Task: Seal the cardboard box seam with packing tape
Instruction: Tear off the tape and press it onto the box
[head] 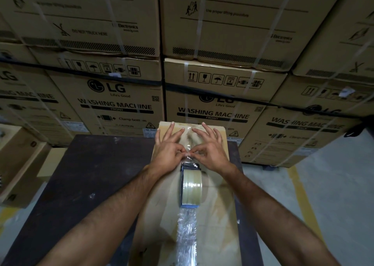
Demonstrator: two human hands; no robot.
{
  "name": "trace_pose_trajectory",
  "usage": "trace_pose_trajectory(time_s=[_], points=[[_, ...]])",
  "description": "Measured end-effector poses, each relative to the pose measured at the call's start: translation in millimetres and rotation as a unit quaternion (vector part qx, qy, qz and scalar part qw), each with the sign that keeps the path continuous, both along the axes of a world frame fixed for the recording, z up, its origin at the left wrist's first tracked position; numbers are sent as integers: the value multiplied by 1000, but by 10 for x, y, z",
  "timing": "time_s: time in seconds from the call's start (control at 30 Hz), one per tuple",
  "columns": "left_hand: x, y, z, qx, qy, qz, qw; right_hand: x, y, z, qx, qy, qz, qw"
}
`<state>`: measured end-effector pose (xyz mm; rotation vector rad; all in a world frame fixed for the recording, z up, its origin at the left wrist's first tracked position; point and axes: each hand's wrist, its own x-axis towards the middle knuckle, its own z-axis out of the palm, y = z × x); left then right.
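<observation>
A long flat cardboard box [214, 209] lies lengthwise on a dark table. A strip of clear packing tape [187, 231] runs along its middle seam from the near end to a tape dispenser [191, 187] that rests on the box with its roll of tape upright. Just beyond the dispenser, my left hand [169, 146] and my right hand [208, 146] meet over the seam. Thumb and forefinger of each hand pinch the loose tape end [188, 154] between them. The other fingers are spread over the box's far half.
The dark table [91, 185] has bare surface left of the box. Stacked washing machine cartons [121, 104] form a wall right behind the table. Smaller open cartons [18, 160] stand at the left. Grey floor with a yellow line [297, 187] lies to the right.
</observation>
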<state>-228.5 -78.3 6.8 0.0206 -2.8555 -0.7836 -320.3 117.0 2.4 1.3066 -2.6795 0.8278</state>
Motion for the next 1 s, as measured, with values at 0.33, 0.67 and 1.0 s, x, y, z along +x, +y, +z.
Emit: trace_pose_trajectory(time_s=[0.33,0.67,1.0], points=[[142,13,-99,-15,-70,11,997,185,85,180,89,-89,-53,991],[1000,209,-452,-187,-112,71,973,1314,-159,611,220,-83,-186,954],[1672,480,-568,-191,-109,65,973,1981,-66,358,117,-90,-215,965]])
